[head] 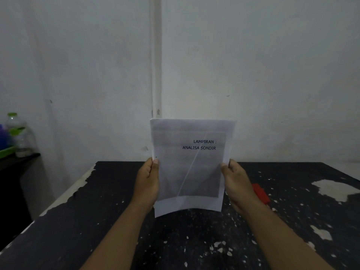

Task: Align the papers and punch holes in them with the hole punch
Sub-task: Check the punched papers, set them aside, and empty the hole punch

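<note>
A: Left hand (pixel 148 180) grips the left edge of the thin stack of white printed paper sheets (pixel 190 164), and right hand (pixel 236 181) grips the right edge. Both are closed on it, holding it upright above the black, paint-chipped counter (pixel 78 230).

B: What could go wrong?

A: I'd judge the bottom edge isn't square; it bows upward. If the sheets are tapped down unevenly they could fan out, and the holes would land crooked.

B: And the punch?

A: The red block-shaped object (pixel 261 191), probably the hole punch, lies on the counter just behind the right hand, toward the counter's right edge, partly hidden. A careless reach could knock it.
</note>
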Demonstrator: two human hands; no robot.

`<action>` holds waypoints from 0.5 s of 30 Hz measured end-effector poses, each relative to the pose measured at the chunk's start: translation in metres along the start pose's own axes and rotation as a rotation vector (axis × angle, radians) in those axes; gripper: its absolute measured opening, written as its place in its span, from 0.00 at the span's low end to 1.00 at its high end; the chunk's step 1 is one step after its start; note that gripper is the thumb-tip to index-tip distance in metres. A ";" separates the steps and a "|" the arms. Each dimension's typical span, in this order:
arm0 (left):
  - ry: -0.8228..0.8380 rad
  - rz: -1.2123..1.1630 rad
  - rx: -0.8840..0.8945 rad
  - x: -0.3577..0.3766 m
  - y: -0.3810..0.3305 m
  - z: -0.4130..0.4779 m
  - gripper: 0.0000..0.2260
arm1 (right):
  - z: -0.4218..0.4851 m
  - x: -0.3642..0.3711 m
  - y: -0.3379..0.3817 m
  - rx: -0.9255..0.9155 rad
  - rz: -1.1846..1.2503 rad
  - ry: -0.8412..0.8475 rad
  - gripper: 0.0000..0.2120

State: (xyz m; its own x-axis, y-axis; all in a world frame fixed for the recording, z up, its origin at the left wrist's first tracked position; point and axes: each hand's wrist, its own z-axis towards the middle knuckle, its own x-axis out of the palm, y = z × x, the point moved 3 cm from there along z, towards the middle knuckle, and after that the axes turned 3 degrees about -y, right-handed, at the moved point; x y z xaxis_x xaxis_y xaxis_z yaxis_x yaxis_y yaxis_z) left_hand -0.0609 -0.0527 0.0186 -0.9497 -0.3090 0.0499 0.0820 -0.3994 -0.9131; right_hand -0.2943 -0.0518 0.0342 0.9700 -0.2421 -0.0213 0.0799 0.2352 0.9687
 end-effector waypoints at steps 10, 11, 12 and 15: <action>0.090 0.143 -0.106 -0.007 0.029 -0.022 0.13 | -0.015 0.000 -0.037 0.082 -0.187 0.037 0.10; 0.092 0.151 -0.128 -0.009 0.032 -0.023 0.13 | -0.016 0.000 -0.041 0.089 -0.208 0.045 0.10; 0.088 0.156 -0.143 -0.010 0.034 -0.024 0.13 | -0.017 0.000 -0.045 0.100 -0.233 0.050 0.09; 0.044 0.152 -0.167 -0.015 0.036 -0.024 0.13 | -0.020 0.000 -0.054 0.118 -0.292 0.063 0.10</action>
State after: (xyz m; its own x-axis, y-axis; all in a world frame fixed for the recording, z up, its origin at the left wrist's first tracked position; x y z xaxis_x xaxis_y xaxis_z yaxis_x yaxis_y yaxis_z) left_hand -0.0507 -0.0413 -0.0248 -0.9428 -0.3153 -0.1081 0.1780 -0.2019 -0.9631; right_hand -0.2936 -0.0457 -0.0234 0.9226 -0.2238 -0.3141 0.3333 0.0527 0.9414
